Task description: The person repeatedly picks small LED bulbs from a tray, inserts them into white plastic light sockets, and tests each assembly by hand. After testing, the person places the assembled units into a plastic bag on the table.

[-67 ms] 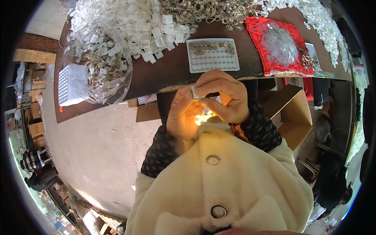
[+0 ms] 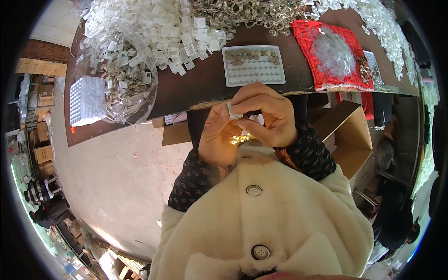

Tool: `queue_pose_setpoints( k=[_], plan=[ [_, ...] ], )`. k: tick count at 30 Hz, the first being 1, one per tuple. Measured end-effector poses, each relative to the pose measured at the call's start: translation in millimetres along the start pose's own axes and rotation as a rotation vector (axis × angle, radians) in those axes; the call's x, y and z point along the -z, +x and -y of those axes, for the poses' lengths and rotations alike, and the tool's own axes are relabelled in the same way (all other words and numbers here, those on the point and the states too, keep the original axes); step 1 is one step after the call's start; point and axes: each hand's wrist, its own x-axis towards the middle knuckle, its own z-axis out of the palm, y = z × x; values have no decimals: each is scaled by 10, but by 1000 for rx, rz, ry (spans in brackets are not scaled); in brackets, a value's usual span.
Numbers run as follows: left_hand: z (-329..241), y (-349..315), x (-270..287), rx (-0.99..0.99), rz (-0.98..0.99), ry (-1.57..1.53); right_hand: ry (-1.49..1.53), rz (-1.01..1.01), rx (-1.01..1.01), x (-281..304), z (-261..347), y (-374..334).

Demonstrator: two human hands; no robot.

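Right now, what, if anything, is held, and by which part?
A small white piece: the left hand pinches its left side, the right hand its right side. Whether the glowing yellow lights below are held cannot be told.

Your head view looks steeply down from the left of the two fisheye cameras you wear, near enough that your left grip (image 2: pixel 216 137) and right grip (image 2: pixel 276 119) sit just above its middle. It takes in the worktop (image 2: pixel 196 86) beyond the grip, your cream coat (image 2: pixel 294 210) on the near side and the floor (image 2: pixel 119 179) to the left, straight edges bending toward the rim.
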Motion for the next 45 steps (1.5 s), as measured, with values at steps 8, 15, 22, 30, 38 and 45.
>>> queue_pose_setpoints(
  k=[8, 15, 22, 30, 38, 45],
  plan=[
    [29, 29, -54, 59, 3, -24, -111, -27, 112, -7, 10, -9],
    [190, 39, -66, 62, -92, 85, -83, -138, 143, 32, -31, -90],
    [251, 138, 2, 21, 55, 46, -304, 12, 203, 371, -27, -270],
    [352, 225, 25, -60, -125, 130, -1011, -525, -238, 1473, -290, -383],
    [342, 193, -23, -66, -157, 101, -1226, -534, -255, 1728, -613, -514],
    [400, 160, 81, -59, -249, 340, -1223, -472, -478, 2135, -654, -557]
  ],
)
